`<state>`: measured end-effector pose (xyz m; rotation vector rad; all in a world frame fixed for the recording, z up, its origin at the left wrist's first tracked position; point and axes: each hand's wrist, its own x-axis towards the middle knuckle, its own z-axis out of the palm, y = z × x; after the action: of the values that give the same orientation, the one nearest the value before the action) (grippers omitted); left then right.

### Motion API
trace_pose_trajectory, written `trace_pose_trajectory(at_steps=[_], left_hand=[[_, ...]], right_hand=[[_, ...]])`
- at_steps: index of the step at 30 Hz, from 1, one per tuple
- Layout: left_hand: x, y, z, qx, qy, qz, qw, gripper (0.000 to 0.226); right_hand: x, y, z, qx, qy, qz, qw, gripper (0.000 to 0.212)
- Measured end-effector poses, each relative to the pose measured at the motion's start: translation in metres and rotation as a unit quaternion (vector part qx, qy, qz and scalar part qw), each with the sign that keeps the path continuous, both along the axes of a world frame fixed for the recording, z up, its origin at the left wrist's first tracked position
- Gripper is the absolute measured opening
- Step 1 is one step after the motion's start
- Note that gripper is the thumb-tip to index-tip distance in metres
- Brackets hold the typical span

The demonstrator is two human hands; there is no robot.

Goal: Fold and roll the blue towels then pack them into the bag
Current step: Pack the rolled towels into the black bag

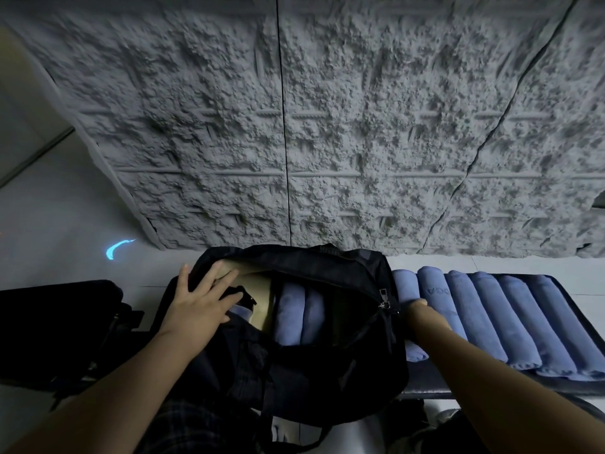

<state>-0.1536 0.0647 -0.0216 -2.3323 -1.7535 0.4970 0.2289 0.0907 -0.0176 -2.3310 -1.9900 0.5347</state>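
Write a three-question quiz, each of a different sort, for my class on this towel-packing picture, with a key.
1. True or false: the black bag is zipped closed.
2. Multiple choice: where is the left hand?
A. flat on the row of rolled towels
B. on the bag's opened flap, fingers spread
C. in the person's lap
3. Fill the gap: the rolled blue towels in the bag stand ____ by side.

Key
1. False: it lies open, and towels show inside.
2. B. The right hand is the one at the row of rolled towels on the dark mat; its grip on the nearest roll is mostly hidden.
3. side
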Motion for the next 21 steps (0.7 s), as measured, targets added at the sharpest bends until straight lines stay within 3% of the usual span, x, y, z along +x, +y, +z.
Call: trace_pose_trajectory(at_steps=[2,3,4,5,7,13,17,21], left_hand=[[0.005,0.004,0.009,-0.002,-0.01,0.006,1.0,0.063],[0.007,0.006,0.012,0.008,-0.008,0.013,1.0,0.062],[0.008,0.007,0.01,0.013,-0.011,0.023,1.0,0.059],[0.007,0.008,0.01,0.011,-0.018,0.036,0.999,0.059],[0.005,0.007,0.011,0.006,-0.025,0.054,0.998,0.059],[0.008,0.001,0.008,-0.007,-0.034,0.05,0.998,0.057],[0.011,-0.004,0.005,0.002,-0.073,0.05,0.996,0.049],[0.019,-0.007,0.009,-0.019,-0.114,0.052,0.992,0.04]], right_hand=[[0.0,0.007,0.003,0.017,0.06,-0.007,0.998,0.081],[0.004,0.01,0.016,-0.015,0.107,-0.035,0.994,0.079],[0.008,0.013,0.009,-0.076,0.15,-0.049,0.984,0.054],[0.005,0.014,0.004,0.015,0.099,-0.119,0.988,0.03],[0.012,0.017,0.014,0.001,0.173,-0.132,0.976,0.026],[0.01,0.003,0.075,0.032,0.402,-0.013,0.915,0.02],[-0.02,-0.017,0.109,-0.023,0.456,0.115,0.882,0.051],[-0.053,-0.031,0.1,-0.125,0.497,0.165,0.843,0.062]])
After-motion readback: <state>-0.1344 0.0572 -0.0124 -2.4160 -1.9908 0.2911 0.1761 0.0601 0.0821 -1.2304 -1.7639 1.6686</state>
